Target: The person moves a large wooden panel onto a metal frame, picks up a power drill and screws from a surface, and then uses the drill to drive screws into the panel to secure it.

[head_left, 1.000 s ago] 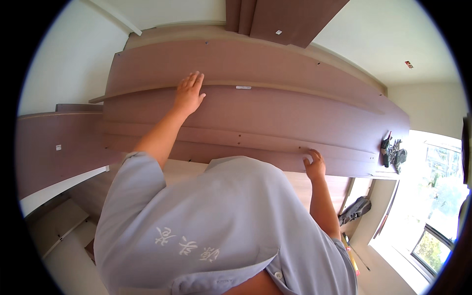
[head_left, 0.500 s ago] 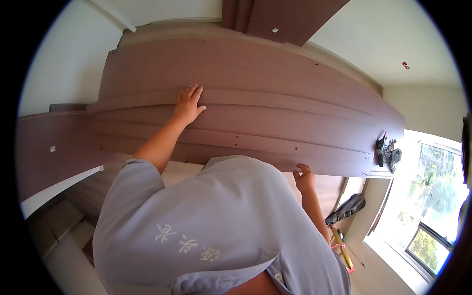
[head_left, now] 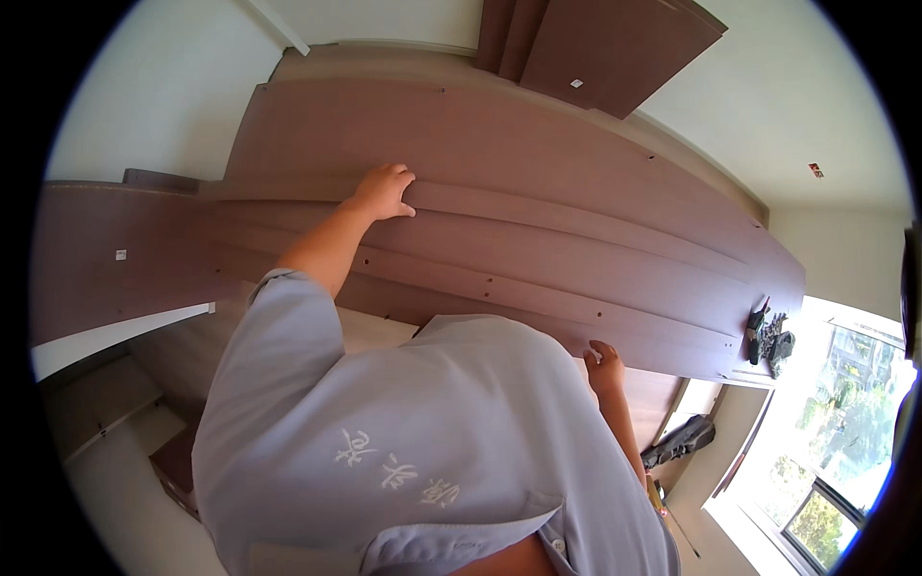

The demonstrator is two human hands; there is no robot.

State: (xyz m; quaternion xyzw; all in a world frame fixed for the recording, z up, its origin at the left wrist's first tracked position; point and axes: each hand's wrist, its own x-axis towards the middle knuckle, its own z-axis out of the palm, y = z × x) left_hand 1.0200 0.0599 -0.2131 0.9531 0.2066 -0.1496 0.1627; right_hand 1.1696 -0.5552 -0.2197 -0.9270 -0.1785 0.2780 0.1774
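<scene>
A large brown panel (head_left: 461, 134) lies flat before me, with long narrow brown boards on top. My left hand (head_left: 382, 192) is closed on the farther narrow board (head_left: 519, 209), fingers bent at its far edge and thumb at its near edge. The nearer narrow board (head_left: 538, 296) has several small dark holes and lies untouched. My right hand (head_left: 605, 370) is beside the panel's near edge at my right side. Its fingers are loosely bent and the thumb stands apart, with nothing visible between them; whether it touches the edge I cannot tell.
Dark tools with loose hardware (head_left: 768, 336) sit at the panel's right end, near a bright window (head_left: 845, 403). More brown panels (head_left: 615, 48) stand at the far side, and another panel (head_left: 96, 259) is at left. A black bag (head_left: 680, 442) lies low at right.
My left hand has gone from spread fingers to a bent grip on the narrow board. The view has shifted, so the scene sits lower and farther right. My right hand stays by the edge.
</scene>
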